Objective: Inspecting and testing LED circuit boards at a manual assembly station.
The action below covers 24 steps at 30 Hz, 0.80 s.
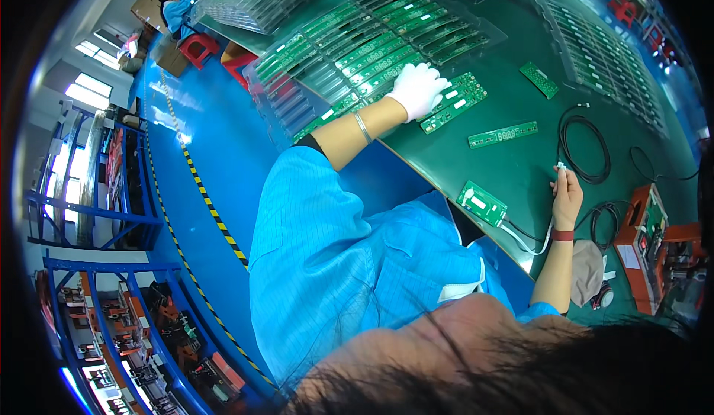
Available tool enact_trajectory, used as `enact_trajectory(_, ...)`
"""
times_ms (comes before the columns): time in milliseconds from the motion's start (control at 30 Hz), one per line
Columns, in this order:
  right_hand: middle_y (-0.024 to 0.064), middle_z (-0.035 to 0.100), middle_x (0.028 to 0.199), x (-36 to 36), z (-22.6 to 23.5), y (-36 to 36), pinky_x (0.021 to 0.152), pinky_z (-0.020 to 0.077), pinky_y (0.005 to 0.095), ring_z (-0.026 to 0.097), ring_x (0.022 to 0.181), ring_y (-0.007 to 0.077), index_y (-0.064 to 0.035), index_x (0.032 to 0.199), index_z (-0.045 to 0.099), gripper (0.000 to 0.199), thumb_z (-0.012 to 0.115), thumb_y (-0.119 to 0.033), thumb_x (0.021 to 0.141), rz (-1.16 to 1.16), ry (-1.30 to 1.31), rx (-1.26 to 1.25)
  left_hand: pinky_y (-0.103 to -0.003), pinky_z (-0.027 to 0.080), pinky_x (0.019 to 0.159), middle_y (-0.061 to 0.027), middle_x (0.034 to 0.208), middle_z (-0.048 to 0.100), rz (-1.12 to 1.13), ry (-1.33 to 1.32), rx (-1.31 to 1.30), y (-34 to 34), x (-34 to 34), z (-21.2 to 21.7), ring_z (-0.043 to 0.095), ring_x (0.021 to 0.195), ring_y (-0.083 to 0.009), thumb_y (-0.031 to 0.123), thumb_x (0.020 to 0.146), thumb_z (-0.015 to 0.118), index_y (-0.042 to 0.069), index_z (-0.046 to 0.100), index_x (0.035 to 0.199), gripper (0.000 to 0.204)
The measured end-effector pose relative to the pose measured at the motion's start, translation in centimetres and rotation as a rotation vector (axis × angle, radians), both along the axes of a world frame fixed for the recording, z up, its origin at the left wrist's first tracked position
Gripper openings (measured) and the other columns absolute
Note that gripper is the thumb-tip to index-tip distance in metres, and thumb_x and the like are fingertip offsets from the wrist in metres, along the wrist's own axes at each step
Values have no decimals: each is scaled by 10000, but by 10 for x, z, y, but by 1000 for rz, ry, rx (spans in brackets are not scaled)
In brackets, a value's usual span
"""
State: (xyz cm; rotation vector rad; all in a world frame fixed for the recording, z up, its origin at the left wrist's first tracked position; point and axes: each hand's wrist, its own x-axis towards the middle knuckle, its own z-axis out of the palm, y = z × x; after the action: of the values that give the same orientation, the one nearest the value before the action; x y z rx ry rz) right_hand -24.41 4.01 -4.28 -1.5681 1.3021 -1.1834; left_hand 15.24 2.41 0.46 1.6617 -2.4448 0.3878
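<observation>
Green rectangular circuit boards (454, 101) lie in a small cluster on the dark green worktop (513, 169), and your left hand (418, 89), in a white glove, rests flat on top of them with the fingers spread and pressed down rather than closed around any one board. Just behind that hand stand clear plastic trays (372, 39) filled with rows of more long green boards. Your right hand (567, 195), bare with a red band at the wrist, sits well apart from the left, near the worktop's front edge; its fingertips pinch a small white connector (560, 166) at the end of a coiled black cable (584, 147). Beside that hand lies a small green board with a white label (481, 203), a flat white ribbon cable (520, 238) trailing from it toward your wrist. One long narrow green strip board (503, 134) lies alone between your two hands. An orange test fixture (645, 248) stands to the right of your right forearm.
</observation>
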Motion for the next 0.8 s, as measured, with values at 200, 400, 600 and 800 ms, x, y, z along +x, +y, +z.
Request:
enact_trajectory(200,-29,526,670,-1,-2,-1,611,438,197,412,567,46,-1,1035,675,252,536,-205,980,10,-17,3,-442,477,740,-124,956,648,211,-149,77,-4,-17,-4,619,875,-311,367,849,600,128,597,1040,305)
enact_trajectory(400,-34,514,666,-1,0,0,616,440,196,405,567,44,-6,1037,676,253,537,-209,981,28,-7,-6,-455,500,743,-149,979,645,277,-71,260,-13,-19,0,629,868,-349,355,867,593,115,566,1132,358)
enact_trajectory(600,-36,501,659,1,5,4,611,431,191,407,569,47,-10,1023,684,245,537,-201,978,14,-6,-19,-466,510,790,-160,1002,641,341,87,276,-17,-19,1,634,890,-370,312,854,603,102,548,1174,386)
enact_trajectory(800,-36,495,658,3,8,6,602,420,190,412,573,51,-12,1014,689,238,537,-190,973,26,27,-41,-449,532,760,-184,1027,629,388,181,257,-13,-23,4,643,885,-373,239,834,601,75,535,1166,376)
